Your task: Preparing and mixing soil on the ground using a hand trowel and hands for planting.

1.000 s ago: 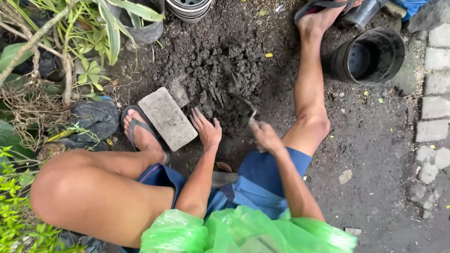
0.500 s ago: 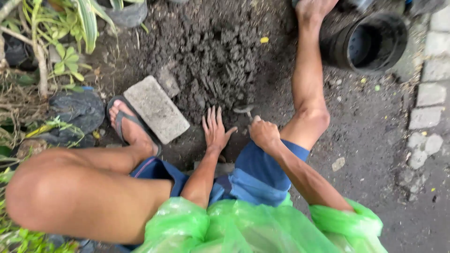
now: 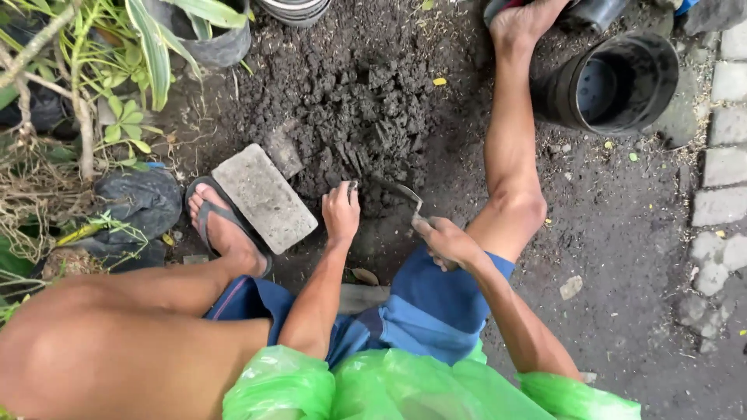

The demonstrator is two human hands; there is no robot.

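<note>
the left hand rests on the edge of the dirt pile, just right of the grey brick. its fingers are curled together and pinch a little dark bit at the tips. the right hand is further right of the brick, beside the knee. its fingers are wrapped tight around the handle of a small garden tool, and the tool's metal end touches the dirt. a foot in a sandal sits just left of the brick. a black pot lies on its side far to the right.
</note>
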